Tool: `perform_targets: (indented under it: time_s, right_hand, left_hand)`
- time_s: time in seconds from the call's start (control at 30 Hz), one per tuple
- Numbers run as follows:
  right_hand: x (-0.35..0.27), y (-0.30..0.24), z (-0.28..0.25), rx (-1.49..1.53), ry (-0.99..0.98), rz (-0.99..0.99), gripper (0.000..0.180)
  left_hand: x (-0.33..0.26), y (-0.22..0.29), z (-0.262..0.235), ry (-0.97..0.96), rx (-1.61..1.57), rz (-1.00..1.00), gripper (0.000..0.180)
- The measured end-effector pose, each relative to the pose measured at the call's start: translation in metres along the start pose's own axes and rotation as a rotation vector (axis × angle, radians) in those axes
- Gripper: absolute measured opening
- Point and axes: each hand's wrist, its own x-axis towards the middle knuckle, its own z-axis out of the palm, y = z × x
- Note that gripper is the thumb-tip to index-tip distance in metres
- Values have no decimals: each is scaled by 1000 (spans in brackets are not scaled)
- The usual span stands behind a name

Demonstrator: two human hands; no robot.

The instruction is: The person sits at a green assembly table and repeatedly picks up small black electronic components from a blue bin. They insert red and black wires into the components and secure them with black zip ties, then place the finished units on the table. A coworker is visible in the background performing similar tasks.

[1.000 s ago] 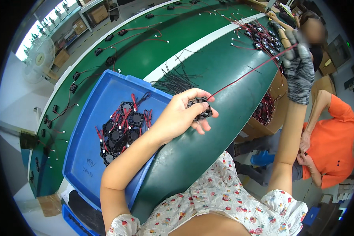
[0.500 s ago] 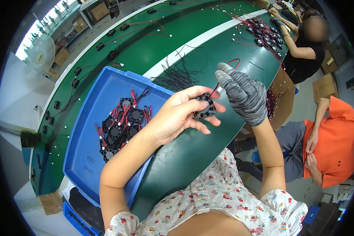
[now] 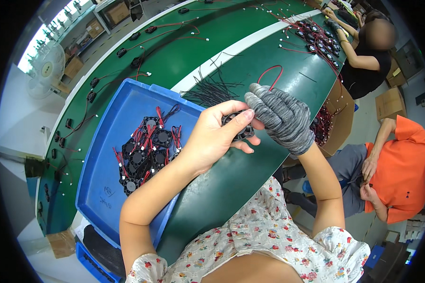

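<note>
My bare left hand (image 3: pixel 207 137) holds a small black cooling fan (image 3: pixel 245 132) between thumb and fingers, above the green table (image 3: pixel 208 188). My right hand (image 3: pixel 283 115), in a grey knitted glove, meets it at the fan's right side. Its fingers are bent together at the fan's lead, and their tips are partly hidden. A red wire (image 3: pixel 271 69) loops up behind the gloved fingers; its end is out of sight. Left of my hands, a blue tray (image 3: pixel 104 188) contains several black fans (image 3: pixel 137 158) with bundled red and black leads.
Thin black ties (image 3: pixel 212 89) lie in a pile beyond my left hand. Fans with leads are spread along the green conveyor belt (image 3: pixel 174 56). At the far right a co-worker (image 3: pixel 370 61) sits by more fans (image 3: pixel 318 42). A cardboard box (image 3: pixel 340 118) and an orange-shirted person (image 3: pixel 396 170) are at right.
My gloved hand has moved left and down, closing against the fan. The red wire now forms a rounder loop. Fans on the conveyor have shifted slightly to the right.
</note>
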Motion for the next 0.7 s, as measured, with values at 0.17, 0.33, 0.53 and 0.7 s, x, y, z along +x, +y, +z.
perform_targets:
  time_s: [0.17, 0.33, 0.53, 0.7]
  right_hand:
    - [1, -2, -3, -5, -33, -21, 43]
    - [5, 19, -6, 4, 119, 66, 35]
    - [3, 61, -4, 560, 460, 459, 17]
    - [9, 36, -12, 1591, 253, 889, 35]
  left_hand:
    - [2, -7, -3, 17, 105, 87, 20]
    - [-2, -6, 0, 4, 115, 12, 15]
    - [-1, -5, 3, -51, 56, -49, 15]
    - [-2, -10, 3, -43, -57, -67, 15]
